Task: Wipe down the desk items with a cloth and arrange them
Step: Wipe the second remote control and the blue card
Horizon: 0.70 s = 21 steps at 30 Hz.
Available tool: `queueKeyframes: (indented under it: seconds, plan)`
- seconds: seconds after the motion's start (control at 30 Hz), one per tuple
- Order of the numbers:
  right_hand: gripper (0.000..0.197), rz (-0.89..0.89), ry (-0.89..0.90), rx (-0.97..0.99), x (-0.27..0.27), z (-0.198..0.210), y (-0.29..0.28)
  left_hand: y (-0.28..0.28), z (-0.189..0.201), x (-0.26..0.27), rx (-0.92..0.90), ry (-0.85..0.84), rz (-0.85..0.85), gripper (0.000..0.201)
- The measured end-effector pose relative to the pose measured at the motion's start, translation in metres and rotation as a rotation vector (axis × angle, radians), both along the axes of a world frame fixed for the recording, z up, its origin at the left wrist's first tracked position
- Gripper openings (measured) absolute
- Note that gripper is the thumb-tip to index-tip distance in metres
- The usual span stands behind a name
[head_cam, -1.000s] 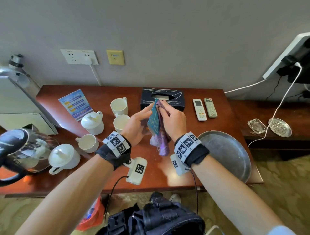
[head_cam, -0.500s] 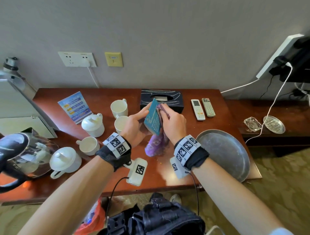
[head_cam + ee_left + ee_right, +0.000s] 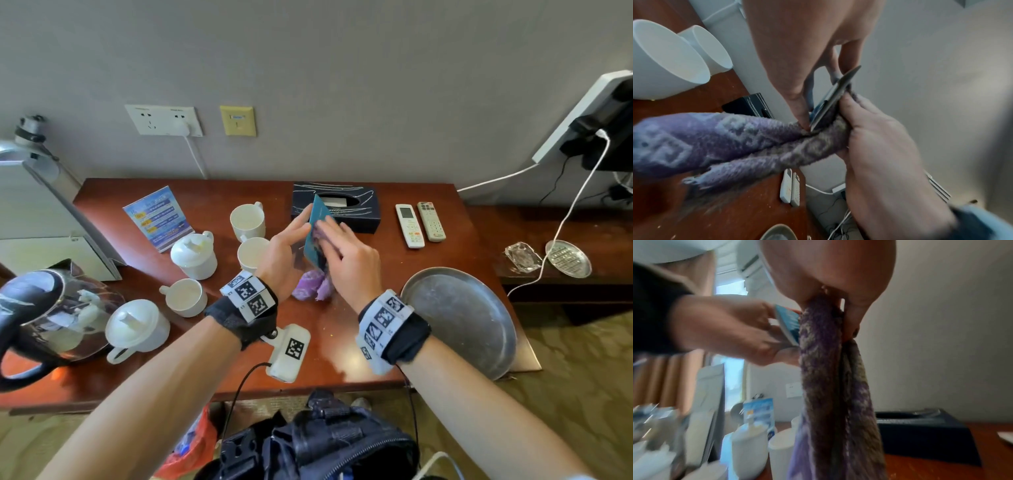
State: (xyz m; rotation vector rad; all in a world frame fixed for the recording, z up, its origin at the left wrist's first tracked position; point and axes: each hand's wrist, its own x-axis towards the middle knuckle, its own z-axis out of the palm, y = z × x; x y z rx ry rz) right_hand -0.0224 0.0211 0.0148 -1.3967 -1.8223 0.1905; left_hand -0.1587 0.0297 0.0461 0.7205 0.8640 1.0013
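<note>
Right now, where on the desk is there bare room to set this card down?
Bare wood shows between the tissue box and the metal tray, before the two remotes, and along the desk's near edge under the wrists. The left half is crowded: cups, lidded pots, kettle, standing sign.

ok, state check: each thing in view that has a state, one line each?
left hand: holds the blue card
right hand: presses the purple cloth on the card
blue card: upright, off the desk
purple cloth: hanging, bunched
lidded cups: lids on
open cups: upright
tissue box: slot open
</note>
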Motion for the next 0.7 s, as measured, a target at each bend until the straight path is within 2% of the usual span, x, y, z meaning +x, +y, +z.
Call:
queueKeyframes:
  seconds: [0.07, 0.13, 0.37, 0.47, 0.6, 0.7]
  plan:
    - [0.029, -0.094, 0.156, -0.140, 0.004, 0.005, 0.014, -0.004, -0.001, 0.007, 0.010, 0.024, -0.032, 0.039]
    - [0.029, -0.092, 0.214, -0.188, 0.006, 0.008, 0.016, -0.005, -0.002, 0.011, 0.014, 0.021, -0.044, 0.041]
    - [0.036, 0.127, 0.062, 0.041, 0.015, -0.008, -0.013, 0.003, -0.009, 0.008, -0.017, -0.014, -0.041, 0.045]
    - [0.032, 0.040, 0.050, -0.002, 0.018, -0.005, 0.000, 0.001, -0.013, 0.013, -0.024, -0.037, -0.054, 0.045]
    - [0.028, -0.121, 0.215, -0.187, 0.024, 0.009, 0.028, -0.001, -0.011, 0.021, -0.005, -0.017, -0.093, 0.044]
    - [0.027, -0.083, 0.218, -0.146, 0.021, 0.011, 0.024, 0.006, -0.009, 0.021, 0.018, 0.024, -0.087, 0.046]
